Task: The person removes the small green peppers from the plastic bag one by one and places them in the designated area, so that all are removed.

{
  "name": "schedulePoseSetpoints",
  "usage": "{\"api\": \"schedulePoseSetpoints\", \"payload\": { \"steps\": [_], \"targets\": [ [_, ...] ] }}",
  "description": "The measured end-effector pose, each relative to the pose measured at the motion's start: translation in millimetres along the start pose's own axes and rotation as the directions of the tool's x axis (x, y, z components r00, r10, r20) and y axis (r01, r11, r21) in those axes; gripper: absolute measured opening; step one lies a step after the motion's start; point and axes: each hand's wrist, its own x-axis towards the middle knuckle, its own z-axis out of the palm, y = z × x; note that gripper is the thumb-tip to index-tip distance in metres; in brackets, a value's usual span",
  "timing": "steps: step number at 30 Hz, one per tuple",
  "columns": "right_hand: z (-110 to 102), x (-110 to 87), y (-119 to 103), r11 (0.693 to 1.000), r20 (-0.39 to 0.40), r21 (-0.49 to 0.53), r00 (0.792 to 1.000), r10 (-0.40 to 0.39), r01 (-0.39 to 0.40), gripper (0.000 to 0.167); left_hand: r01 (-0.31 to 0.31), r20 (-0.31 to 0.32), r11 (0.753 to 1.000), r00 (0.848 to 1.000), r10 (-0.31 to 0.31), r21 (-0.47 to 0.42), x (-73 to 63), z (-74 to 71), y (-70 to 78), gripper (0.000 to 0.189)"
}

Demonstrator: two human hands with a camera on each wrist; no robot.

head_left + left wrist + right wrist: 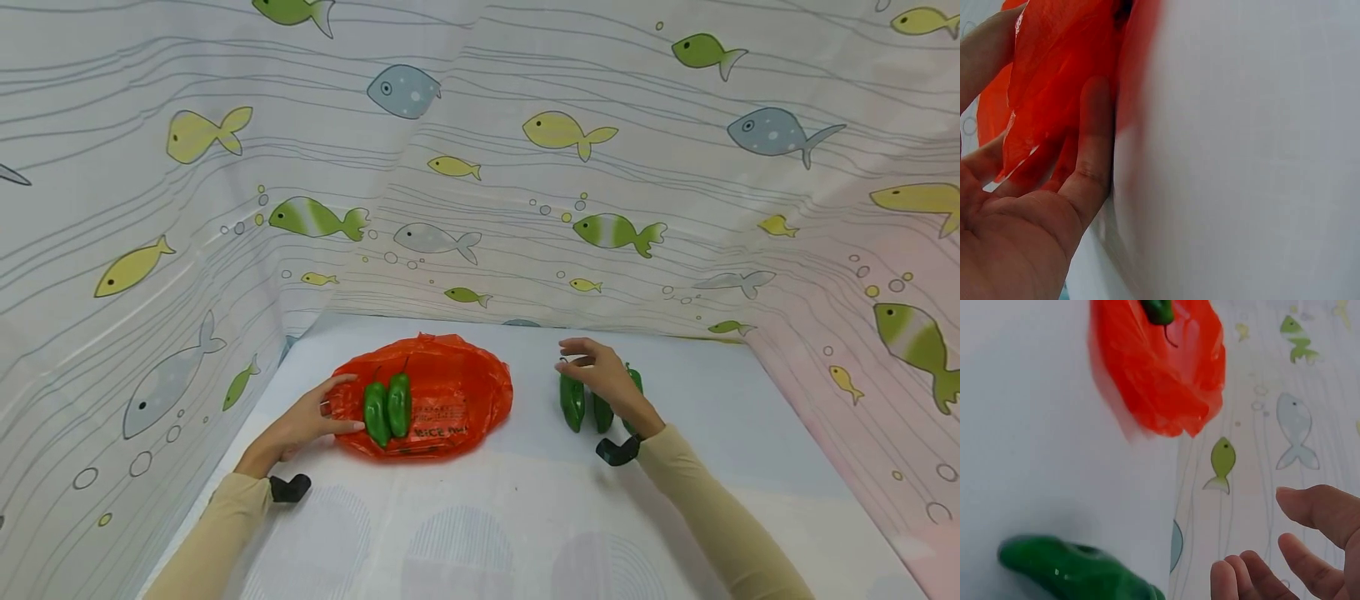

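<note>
At the left side of a red plastic bag (450,392) is my left hand (311,421), its thumb and fingers spread and touching the plastic. Seen from the left wrist, one extended finger (1094,125) lies against the film, and others are partly hidden by it. Two green peppers (387,408) lie side by side within the bag's outline; whether inside or on top, I cannot tell. My right hand (603,375) hovers over several green peppers on the right, partly covering them, with nothing between its fingers. One pepper (1072,565) appears close in the right wrist view.
A white table (480,500) with faint circle patterns holds everything. Fish-printed sheets (487,192) stand as walls at the back and both sides. Each wrist wears a black device (618,450).
</note>
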Motion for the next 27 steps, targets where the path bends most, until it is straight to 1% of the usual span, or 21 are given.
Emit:
{"api": "schedulePoseSetpoints", "payload": {
  "steps": [9, 15, 19, 24, 27],
  "targets": [
    [26, 8.5, -16, 1.0, 0.026, -0.002, 0.999, -0.021, 0.021, 0.051, 0.007, 0.001, 1.0, 1.0, -0.007, -0.008, 1.0, -0.7, -1.2, 0.099],
    [46, 15.4, -24, 0.998, 0.056, 0.005, 0.996, -0.067, 0.067, 0.051, 0.006, 0.002, 1.0, 1.0, -0.006, -0.012, 0.8, -0.4, -2.5, 0.098],
    [61, 19.1, -31, 0.998, 0.067, 0.014, 0.996, -0.063, 0.062, 0.049, 0.001, 0.003, 1.0, 1.0, -0.001, -0.009, 0.7, -0.5, -3.0, 0.097],
    [76, 21.5, -39, 0.997, 0.1, 0.053, 0.993, -0.06, 0.055, 0.049, -0.008, 0.002, 1.0, 1.0, 0.008, -0.012, 1.0, -0.8, -2.5, 0.096],
    [84, 22.4, -44, 0.995, 0.13, 0.079, 0.989, -0.076, 0.066, 0.051, -0.01, 0.002, 1.0, 1.0, 0.01, -0.011, 1.0, -0.9, -2.5, 0.096]
  ]
}}
